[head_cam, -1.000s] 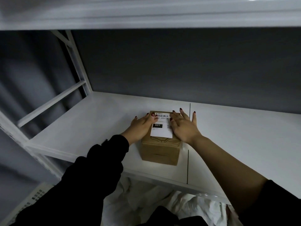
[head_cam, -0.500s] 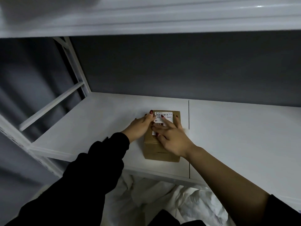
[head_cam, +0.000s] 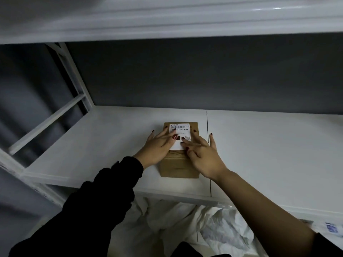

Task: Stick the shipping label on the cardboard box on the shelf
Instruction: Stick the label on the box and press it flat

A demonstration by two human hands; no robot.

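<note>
Head view: both spread hands, left hand (head_cam: 157,145) and right hand (head_cam: 203,154), press flat white label (head_cam: 181,135) on cardboard box (head_cam: 179,166).

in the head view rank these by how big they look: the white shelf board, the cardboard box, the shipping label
1. white shelf board, by far the largest, spanning the view.
2. cardboard box, partly covered by both hands.
3. shipping label, smallest; it lies within the box's top face.
</note>
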